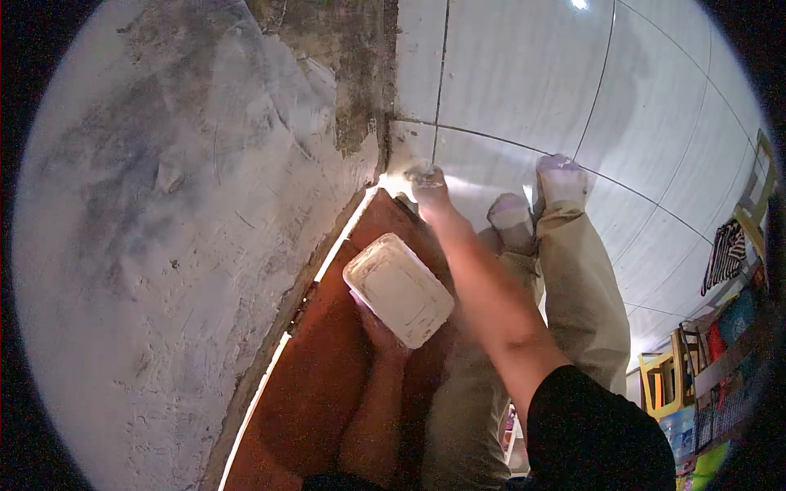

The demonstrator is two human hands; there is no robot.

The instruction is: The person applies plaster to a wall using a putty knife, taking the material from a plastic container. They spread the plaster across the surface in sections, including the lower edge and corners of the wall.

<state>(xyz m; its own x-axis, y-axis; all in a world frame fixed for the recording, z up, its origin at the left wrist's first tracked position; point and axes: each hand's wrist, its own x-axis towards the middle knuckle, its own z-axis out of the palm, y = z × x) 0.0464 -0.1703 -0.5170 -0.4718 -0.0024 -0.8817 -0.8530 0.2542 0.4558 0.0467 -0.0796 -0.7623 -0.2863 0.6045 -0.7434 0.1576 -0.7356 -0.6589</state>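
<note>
My left hand point(375, 323) grips a pale rectangular plastic tub point(401, 290) from its left and lower side. Whitish and brownish smears mark the tub's face and rim. Further forward, my right hand point(427, 190) is closed at the corner where the rough wall meets the white tiles. A greyish, smeared patch shows at its fingertips; what the fingers hold is too small and blurred to make out. Rough, patchy plaster covers the wall point(180, 237) on the left, with a bare grey-brown strip point(358, 82) beside the tiles.
White tiles point(516, 74) with dark joints spread ahead and right. Below my hands lies a reddish-brown surface point(315, 393), edged by a bright strip point(348, 229) along the wall. My trouser legs point(581, 278) and feet point(563, 182) are at right, near a yellow stool point(661, 385) and assorted goods.
</note>
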